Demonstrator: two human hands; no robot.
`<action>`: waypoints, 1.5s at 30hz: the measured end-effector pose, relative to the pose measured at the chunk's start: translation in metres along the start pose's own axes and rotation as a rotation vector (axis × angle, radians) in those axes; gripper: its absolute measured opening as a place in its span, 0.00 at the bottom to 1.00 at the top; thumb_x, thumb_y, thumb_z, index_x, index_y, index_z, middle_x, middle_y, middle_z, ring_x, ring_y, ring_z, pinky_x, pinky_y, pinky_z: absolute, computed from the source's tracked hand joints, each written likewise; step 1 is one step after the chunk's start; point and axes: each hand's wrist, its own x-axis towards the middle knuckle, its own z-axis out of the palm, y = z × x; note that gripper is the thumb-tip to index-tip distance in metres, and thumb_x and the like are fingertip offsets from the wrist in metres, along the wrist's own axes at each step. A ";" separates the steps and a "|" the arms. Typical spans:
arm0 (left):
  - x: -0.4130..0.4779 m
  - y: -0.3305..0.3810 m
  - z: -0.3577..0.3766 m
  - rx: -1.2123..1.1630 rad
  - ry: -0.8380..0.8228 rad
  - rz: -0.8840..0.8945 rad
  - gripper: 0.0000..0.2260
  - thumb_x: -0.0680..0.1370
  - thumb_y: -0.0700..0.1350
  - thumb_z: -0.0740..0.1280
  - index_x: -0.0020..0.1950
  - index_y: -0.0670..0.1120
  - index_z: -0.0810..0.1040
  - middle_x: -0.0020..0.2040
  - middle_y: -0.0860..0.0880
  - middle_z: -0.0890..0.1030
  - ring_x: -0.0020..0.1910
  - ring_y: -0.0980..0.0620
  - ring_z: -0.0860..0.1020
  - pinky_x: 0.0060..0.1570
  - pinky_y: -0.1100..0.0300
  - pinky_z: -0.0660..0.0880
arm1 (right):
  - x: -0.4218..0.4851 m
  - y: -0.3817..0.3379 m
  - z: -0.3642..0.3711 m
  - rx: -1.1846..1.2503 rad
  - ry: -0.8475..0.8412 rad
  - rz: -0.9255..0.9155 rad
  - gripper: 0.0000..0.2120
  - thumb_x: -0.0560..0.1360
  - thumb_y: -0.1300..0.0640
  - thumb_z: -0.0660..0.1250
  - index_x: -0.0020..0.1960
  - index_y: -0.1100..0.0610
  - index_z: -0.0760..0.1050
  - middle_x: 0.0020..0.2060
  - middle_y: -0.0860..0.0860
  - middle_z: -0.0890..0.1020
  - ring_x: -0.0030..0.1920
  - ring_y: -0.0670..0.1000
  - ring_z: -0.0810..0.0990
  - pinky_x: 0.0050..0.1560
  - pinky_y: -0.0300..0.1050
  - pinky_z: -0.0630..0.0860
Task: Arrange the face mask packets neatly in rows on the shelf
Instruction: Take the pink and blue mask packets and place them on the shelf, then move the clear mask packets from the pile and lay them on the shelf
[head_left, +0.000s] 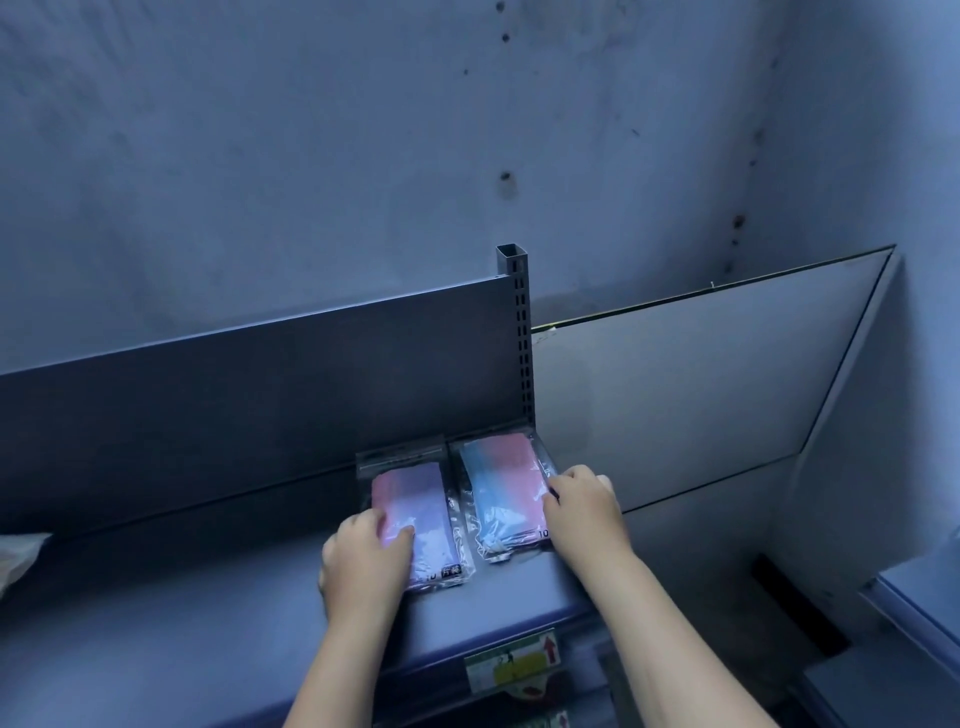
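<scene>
Two clear face mask packets lie flat side by side at the right end of the grey shelf (208, 613). The left packet (418, 499) holds pink-to-purple masks; the right packet (501, 480) holds blue-and-pink masks. My left hand (363, 561) rests palm down on the left packet's near left part, fingers on the plastic. My right hand (582, 506) grips the right packet's right edge, thumb and fingers pinched on it. Both packets reach back towards the shelf's back panel (260, 395).
A slotted metal upright (521, 332) stands at the shelf's right rear corner. A pale board (691, 384) leans against the wall to the right. A crumpled bag (15, 556) lies at the shelf's far left. Packaged goods with a yellow label (514, 665) sit on the shelf below.
</scene>
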 end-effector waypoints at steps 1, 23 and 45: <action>0.000 0.000 0.000 0.014 0.007 0.001 0.19 0.79 0.55 0.67 0.69 0.51 0.79 0.67 0.48 0.80 0.67 0.41 0.75 0.60 0.48 0.72 | 0.000 -0.001 0.000 -0.013 -0.011 -0.012 0.12 0.83 0.59 0.59 0.57 0.56 0.81 0.59 0.54 0.78 0.59 0.59 0.73 0.58 0.49 0.71; -0.006 -0.024 -0.062 0.285 0.212 0.185 0.31 0.85 0.62 0.56 0.83 0.46 0.65 0.84 0.49 0.64 0.85 0.47 0.57 0.82 0.44 0.50 | -0.061 -0.123 0.007 -0.061 -0.049 -0.392 0.31 0.86 0.40 0.51 0.85 0.52 0.53 0.84 0.48 0.57 0.84 0.50 0.49 0.83 0.51 0.52; 0.053 -0.232 -0.280 0.410 0.093 0.378 0.34 0.85 0.65 0.46 0.86 0.47 0.55 0.87 0.50 0.56 0.86 0.49 0.47 0.83 0.46 0.42 | -0.194 -0.378 0.150 0.016 0.017 -0.294 0.29 0.87 0.42 0.49 0.84 0.53 0.56 0.83 0.48 0.60 0.84 0.49 0.51 0.83 0.51 0.48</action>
